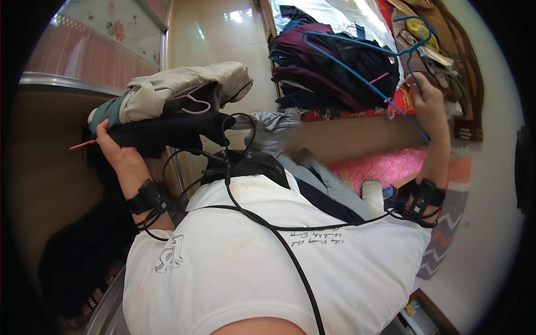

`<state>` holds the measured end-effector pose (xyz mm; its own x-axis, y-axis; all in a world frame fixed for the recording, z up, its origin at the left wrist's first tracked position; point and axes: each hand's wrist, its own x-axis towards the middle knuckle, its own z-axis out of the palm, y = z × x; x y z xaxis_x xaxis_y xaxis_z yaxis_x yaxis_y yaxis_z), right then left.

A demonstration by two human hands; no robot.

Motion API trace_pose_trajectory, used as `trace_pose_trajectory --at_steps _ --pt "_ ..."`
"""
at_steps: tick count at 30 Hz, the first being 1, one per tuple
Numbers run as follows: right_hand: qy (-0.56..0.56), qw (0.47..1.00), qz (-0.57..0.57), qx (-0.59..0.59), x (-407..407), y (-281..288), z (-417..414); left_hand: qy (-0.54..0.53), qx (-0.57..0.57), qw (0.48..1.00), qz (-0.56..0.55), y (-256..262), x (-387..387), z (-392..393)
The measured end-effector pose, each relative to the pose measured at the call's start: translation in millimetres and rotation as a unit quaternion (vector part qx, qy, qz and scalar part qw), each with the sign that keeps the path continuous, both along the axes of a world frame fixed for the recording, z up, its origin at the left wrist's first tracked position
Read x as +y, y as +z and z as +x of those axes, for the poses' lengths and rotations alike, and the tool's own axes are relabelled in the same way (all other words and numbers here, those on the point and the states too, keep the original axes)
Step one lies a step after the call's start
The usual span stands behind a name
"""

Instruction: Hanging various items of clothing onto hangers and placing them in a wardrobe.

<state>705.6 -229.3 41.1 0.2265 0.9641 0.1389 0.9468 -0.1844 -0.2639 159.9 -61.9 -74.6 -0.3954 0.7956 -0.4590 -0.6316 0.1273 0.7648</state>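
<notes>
My left hand (117,150) grips a bundle of clothes at its end, with fingers curled at the edge. A beige garment (176,86) lies on top, a teal piece (109,111) shows beside it, and a black garment (167,130) hangs below. A pale hanger hook (203,109) pokes out of the bundle. The end of a pink hanger (83,145) sticks out beside my left hand. On the other side my raised right hand (427,94) holds a blue clothes hanger (397,53) near its hook. No garment is on that hanger.
Folded dark and maroon clothes (331,71) are piled on a bed with a red cover (347,115). More items (435,58) lie by the wooden headboard (469,67). An open wardrobe (71,79) stands at left. Black cables (293,247) cross my white shirt.
</notes>
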Motion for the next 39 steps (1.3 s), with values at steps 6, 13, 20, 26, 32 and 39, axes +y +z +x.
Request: trace_pose_trajectory --at_steps 6,13,20,26,32,39 --pt "-0.176 0.918 -0.003 0.355 32.0 -115.4 92.4 0.000 0.000 1.000 -0.031 20.1 -13.3 -26.3" --pt "0.069 0.965 0.007 0.253 128.0 -145.7 2.8 0.053 -0.045 0.997 0.036 25.9 -34.4 -29.2" --pt "0.589 0.795 0.015 0.145 175.8 -78.7 -242.3 0.109 -0.097 0.989 0.020 40.0 -61.4 -5.9" --pt "0.682 0.728 0.031 0.066 161.3 -83.7 -309.9 0.150 -0.106 0.983 0.026 68.9 -98.6 -20.8" --pt "0.576 0.760 -0.062 0.295 191.7 -37.1 -413.3 0.127 -0.142 0.978 0.082 70.1 -130.5 -128.1" --pt "0.573 0.794 -0.031 0.202 194.2 -5.1 -472.0 0.165 -0.122 0.971 0.123 59.3 -164.8 -182.6"
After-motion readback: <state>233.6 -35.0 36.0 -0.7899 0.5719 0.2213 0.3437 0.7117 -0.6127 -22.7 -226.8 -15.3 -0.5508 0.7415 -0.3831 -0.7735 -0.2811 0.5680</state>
